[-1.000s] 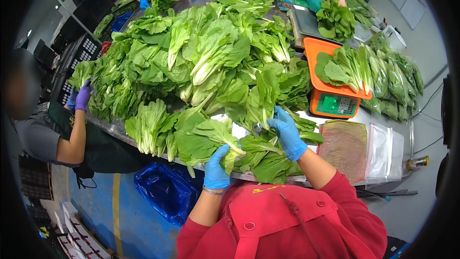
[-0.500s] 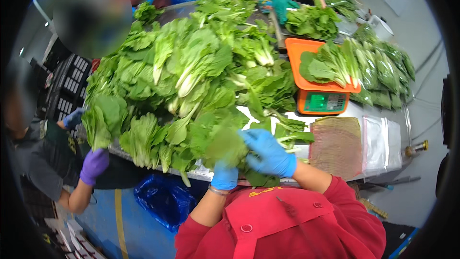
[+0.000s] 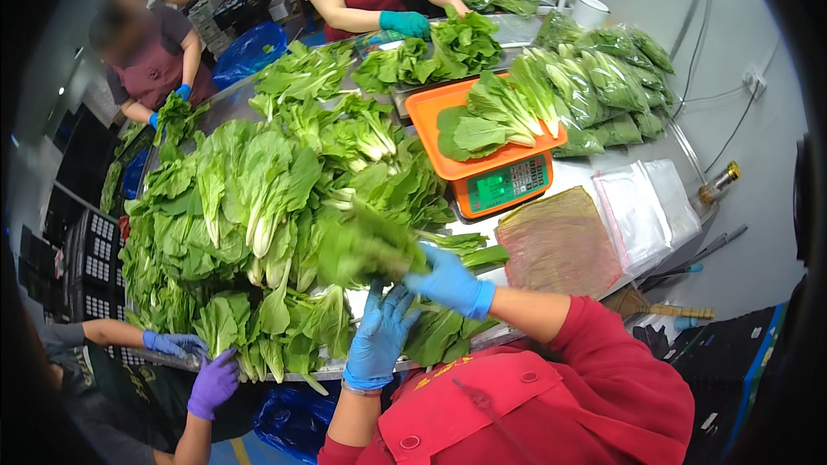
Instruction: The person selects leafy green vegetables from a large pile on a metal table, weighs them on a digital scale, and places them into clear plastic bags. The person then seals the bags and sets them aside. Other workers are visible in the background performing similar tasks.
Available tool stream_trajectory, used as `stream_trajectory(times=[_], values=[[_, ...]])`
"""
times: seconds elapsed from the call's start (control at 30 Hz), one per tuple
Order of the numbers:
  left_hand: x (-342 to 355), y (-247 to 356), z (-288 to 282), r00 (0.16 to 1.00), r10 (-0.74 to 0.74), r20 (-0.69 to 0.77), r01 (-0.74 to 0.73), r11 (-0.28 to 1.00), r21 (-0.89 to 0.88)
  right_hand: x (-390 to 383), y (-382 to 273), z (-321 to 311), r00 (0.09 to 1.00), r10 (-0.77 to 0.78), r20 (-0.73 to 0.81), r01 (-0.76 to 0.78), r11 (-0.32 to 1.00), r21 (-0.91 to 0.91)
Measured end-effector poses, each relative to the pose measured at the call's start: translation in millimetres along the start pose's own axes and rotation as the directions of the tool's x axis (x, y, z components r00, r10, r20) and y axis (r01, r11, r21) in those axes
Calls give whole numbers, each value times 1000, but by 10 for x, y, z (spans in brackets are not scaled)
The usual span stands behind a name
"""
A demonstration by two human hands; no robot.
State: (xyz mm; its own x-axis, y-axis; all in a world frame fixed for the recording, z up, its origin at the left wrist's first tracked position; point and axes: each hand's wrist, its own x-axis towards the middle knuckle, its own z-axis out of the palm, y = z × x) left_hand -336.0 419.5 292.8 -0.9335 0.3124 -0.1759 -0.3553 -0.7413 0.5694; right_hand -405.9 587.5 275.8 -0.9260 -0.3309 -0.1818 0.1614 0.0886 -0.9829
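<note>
At the table's near edge, my right hand [image 3: 455,282] in a blue glove grips a bunch of leafy greens [image 3: 357,245] by its stem end. The bunch is blurred by motion, its leaves pointing left. Just below it, my left hand [image 3: 377,337], also blue-gloved, is open with fingers stretched upward; nothing shows in it. More loose greens [image 3: 439,336] lie under and beside my hands. A large heap of greens [image 3: 267,181] covers the table to the left. Beyond my right hand is an orange scale [image 3: 500,189] with greens [image 3: 495,120] on its tray.
Reddish mesh bags [image 3: 560,245] and clear plastic bags [image 3: 646,211] lie right of the scale. Bagged greens [image 3: 603,90] are piled behind it. A co-worker's purple-gloved hand [image 3: 214,383] touches greens at the left; other people work across the table. A blue plastic bag [image 3: 293,418] sits below the edge.
My view has swung, shifting the table leftward in the picture. My left hand has come off the greens and opened; my right hand holds the bunch. The co-worker's purple-gloved hand has lowered greens onto the table.
</note>
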Motion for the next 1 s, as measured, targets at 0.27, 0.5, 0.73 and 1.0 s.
stream_trajectory(times=[0.27, 0.5, 0.73, 1.0], values=[[-140, -218, -205, 980, 199, -31, -101, 617, 781, 497, -1007, -1596, 244, -904, -351, 339, 419, -843], [-123, -483, -350, 970, 80, 228, -186, -357, 915, 709, -236, -2489, 837, -388, -385, -271, 318, -909], [-59, -698, -556, 967, 10, 256, -239, -320, 917, 521, -570, -2302, 690, -657, -303, -236, 191, -953], [-6, -722, -562, 955, 88, 283, -260, -212, 942, 645, -291, -309, 827, -478, 296, 383, 94, -919]])
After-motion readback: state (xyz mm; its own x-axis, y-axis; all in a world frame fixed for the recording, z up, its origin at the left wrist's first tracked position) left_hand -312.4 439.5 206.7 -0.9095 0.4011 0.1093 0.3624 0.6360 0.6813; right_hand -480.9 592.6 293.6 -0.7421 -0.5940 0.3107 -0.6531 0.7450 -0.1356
